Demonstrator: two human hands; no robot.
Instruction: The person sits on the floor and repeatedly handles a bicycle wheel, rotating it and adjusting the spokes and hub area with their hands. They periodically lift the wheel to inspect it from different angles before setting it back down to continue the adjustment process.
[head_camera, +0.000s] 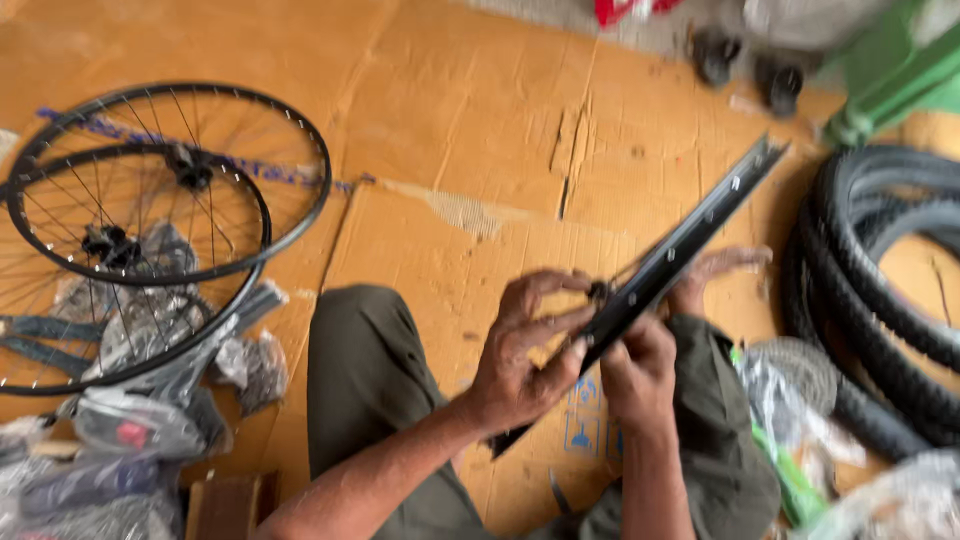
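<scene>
Head view: both hands, left (520, 365) and right (640, 375), clasped on slim black metal rim (690, 240) over creased cardboard (470, 130).

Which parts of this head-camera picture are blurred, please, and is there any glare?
In the head view, motion blur smears the green frame and tyres at right; the left hand, right hand and black rim are slightly soft; daylight is even, without strong glare, shadows faint.

Both hands (520, 360) gripping black rim (680, 255), blurred, spoked wheels (150, 200) nearby
</scene>
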